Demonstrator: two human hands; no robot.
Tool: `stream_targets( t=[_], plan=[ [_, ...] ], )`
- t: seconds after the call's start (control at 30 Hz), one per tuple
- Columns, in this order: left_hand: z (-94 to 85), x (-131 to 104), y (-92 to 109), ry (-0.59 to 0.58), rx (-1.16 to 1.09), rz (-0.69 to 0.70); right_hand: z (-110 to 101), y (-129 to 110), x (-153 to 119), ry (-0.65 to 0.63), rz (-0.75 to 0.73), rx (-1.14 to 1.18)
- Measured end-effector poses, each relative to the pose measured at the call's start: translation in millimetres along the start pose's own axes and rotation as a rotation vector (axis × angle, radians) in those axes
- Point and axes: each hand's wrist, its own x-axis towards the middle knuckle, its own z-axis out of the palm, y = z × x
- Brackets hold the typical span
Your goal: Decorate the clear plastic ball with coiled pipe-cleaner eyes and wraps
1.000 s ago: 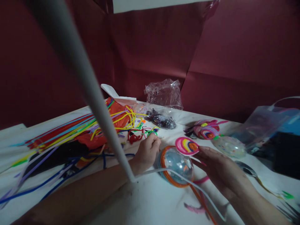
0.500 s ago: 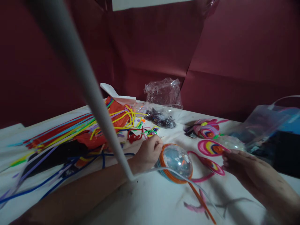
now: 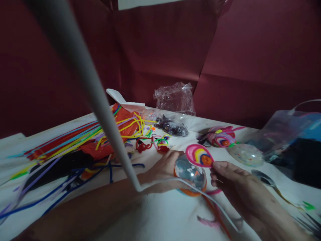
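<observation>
My left hand [image 3: 168, 169] is wrapped round the left side of a clear ball [image 3: 192, 174] on the table, banded with orange pipe cleaner at its rim. Between the thumb and fingers of my right hand [image 3: 233, 177] is a pink pipe-cleaner oval [image 3: 193, 153], with yellow and blue rings and an orange centre. It is held over the ball's upper right edge; whether they touch I cannot tell. Below the ball runs an orange pipe cleaner [image 3: 218, 214], next to a pink fluffy scrap [image 3: 207, 221]. A pink loop beside the ball is mostly hidden behind my right hand.
Pipe cleaners [image 3: 62, 147] in many colours cover the left side. Behind are a crumpled clear bag [image 3: 174, 97] and a wrapped dark bundle [image 3: 173, 126]. A pink pipe-cleaner piece [image 3: 222, 136], a clear shell with specks [image 3: 247, 154] and scissors [image 3: 263, 177] lie right. A pale pole [image 3: 100, 97] crosses the view.
My right hand has moved left, carrying the pink oval to the ball's edge. My left hand has opened from its curled shape and spread round the ball's side. Scissors are now uncovered at right.
</observation>
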Motion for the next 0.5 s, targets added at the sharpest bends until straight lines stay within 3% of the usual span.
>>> stream_targets(
  t=[0.23, 0.5],
  plan=[
    [-3.5, 4.5, 6.1, -0.037, -0.059, -0.188, 14.5, 10.5, -5.3, 0.082, -0.119, -0.264],
    [-0.5, 7.8, -2.0, 0.027, -0.202, -0.127, 12.8, 16.4, -5.0, 0.081, -0.167, -0.395]
  ],
)
